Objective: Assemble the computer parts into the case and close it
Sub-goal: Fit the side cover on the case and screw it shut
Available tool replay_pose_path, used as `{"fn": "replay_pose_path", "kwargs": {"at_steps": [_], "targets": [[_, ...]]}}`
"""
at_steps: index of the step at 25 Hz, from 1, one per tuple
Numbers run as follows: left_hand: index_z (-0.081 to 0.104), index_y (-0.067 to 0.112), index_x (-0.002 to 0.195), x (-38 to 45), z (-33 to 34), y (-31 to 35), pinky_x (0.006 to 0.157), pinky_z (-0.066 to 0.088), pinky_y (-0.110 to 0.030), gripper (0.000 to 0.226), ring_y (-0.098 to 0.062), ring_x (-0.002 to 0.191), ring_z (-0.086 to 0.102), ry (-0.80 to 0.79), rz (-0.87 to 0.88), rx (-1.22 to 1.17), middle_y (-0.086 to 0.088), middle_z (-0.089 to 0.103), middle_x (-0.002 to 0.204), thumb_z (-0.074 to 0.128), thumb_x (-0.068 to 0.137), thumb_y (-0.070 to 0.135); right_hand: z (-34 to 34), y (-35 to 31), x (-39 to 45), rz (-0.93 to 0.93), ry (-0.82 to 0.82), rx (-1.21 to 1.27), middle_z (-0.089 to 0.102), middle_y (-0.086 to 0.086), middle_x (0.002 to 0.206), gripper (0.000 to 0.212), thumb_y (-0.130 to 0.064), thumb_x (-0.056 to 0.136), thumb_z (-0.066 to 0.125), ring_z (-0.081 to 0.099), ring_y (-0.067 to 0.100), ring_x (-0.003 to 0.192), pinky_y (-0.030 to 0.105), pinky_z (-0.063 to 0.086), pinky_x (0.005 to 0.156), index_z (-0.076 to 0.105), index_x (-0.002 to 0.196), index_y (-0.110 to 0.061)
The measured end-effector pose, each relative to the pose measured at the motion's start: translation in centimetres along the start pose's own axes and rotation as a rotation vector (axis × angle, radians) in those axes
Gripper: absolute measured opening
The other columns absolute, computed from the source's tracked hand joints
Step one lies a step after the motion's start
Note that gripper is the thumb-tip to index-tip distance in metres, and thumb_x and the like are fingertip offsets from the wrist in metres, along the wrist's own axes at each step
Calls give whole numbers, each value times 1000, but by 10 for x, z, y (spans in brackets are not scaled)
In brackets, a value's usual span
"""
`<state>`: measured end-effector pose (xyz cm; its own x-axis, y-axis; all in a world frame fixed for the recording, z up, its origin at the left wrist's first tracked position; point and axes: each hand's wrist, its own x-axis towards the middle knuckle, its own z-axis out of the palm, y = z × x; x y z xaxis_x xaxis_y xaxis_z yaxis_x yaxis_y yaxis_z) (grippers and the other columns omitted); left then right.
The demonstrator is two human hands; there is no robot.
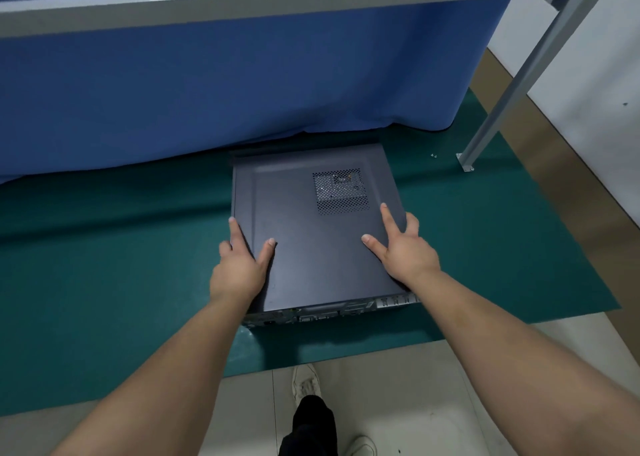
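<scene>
A dark grey computer case point(311, 234) lies flat on the green mat, its side panel on top with a perforated vent point(341, 191) near the far right. The rear port side faces me at the near edge. My left hand point(239, 265) rests on the panel's left edge, thumb and index finger spread straight on the metal. My right hand point(403, 248) lies on the right edge, index finger and thumb straight on the panel, the other fingers over the side. What is inside the case is hidden.
A green mat point(121, 282) covers the bench. A blue cloth point(242, 75) hangs behind the case. A grey metal frame leg point(502, 109) stands at the right with small screws point(433, 155) near its foot. My legs and white shoes point(308, 383) show below.
</scene>
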<state>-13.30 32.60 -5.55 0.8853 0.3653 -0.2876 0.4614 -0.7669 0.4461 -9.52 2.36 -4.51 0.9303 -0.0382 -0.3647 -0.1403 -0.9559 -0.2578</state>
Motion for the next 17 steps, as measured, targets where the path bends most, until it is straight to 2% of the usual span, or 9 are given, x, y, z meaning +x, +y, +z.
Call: {"fn": "replay_pose_path", "kwargs": {"at_steps": [1, 3, 4, 6, 12, 14, 15, 16, 17], "targets": [[-9, 46, 157, -1, 3, 0, 70, 41, -41, 82, -41, 90, 59, 20, -1, 87, -15, 43, 136, 27, 92, 81, 4, 0, 1, 4, 39, -36, 5, 11, 166, 79, -82, 92, 19, 60, 38, 115, 43, 51, 80, -10, 158, -49], [-8, 61, 150, -1, 7, 3, 61, 38, -36, 68, -27, 60, 43, 37, 4, 148, -11, 39, 111, 14, 90, 82, 10, 1, 2, 13, 97, -86, 14, 12, 163, 76, -82, 91, 12, 62, 37, 107, 41, 49, 74, -7, 158, -50], [-6, 65, 148, 2, 8, 4, 59, 37, -35, 64, -24, 55, 36, 42, 1, 149, -8, 36, 105, 12, 90, 82, 13, 1, 4, 15, 120, -98, 17, 13, 162, 75, -81, 92, 10, 64, 37, 104, 39, 47, 70, -5, 158, -51], [-2, 66, 148, 5, 8, 5, 57, 35, -33, 61, -22, 54, 33, 53, -8, 144, -6, 35, 101, 13, 91, 80, 15, 0, 5, 16, 155, -117, 20, 12, 161, 73, -81, 92, 8, 65, 36, 100, 37, 43, 65, -2, 158, -51], [0, 64, 149, -1, 5, 3, 62, 42, -36, 60, -25, 61, 41, 51, 3, 104, -5, 35, 104, 18, 93, 77, 17, -1, 0, 18, 173, -140, 19, 13, 164, 74, -80, 92, 7, 66, 35, 104, 36, 43, 63, -3, 159, -49], [1, 62, 150, -1, 6, 2, 62, 44, -36, 60, -25, 64, 46, 50, 21, 91, -9, 39, 112, 18, 95, 76, 17, -1, -2, 20, 171, -134, 17, 12, 165, 73, -79, 93, 7, 65, 34, 107, 36, 46, 64, -5, 159, -49], [2, 59, 152, -1, 7, 1, 65, 47, -39, 61, -30, 76, 54, 48, 33, 96, -12, 41, 122, 18, 95, 74, 16, 0, -4, 22, 166, -128, 16, 12, 165, 73, -79, 94, 8, 65, 34, 108, 37, 48, 66, -6, 158, -49], [4, 55, 154, 0, 8, 0, 73, 51, -44, 62, -36, 97, 57, 56, 51, 107, -14, 39, 137, 20, 96, 72, 16, 0, -5, 20, 159, -124, 15, 12, 165, 72, -78, 94, 8, 64, 34, 109, 38, 50, 67, -7, 158, -49], [9, 50, 156, 0, 9, -1, 86, 51, -50, 63, -39, 122, 50, 76, 81, 124, -15, 32, 151, 23, 98, 69, 15, 0, -6, 19, 155, -126, 14, 12, 166, 72, -78, 94, 9, 64, 34, 109, 38, 52, 69, -8, 158, -49]]}}
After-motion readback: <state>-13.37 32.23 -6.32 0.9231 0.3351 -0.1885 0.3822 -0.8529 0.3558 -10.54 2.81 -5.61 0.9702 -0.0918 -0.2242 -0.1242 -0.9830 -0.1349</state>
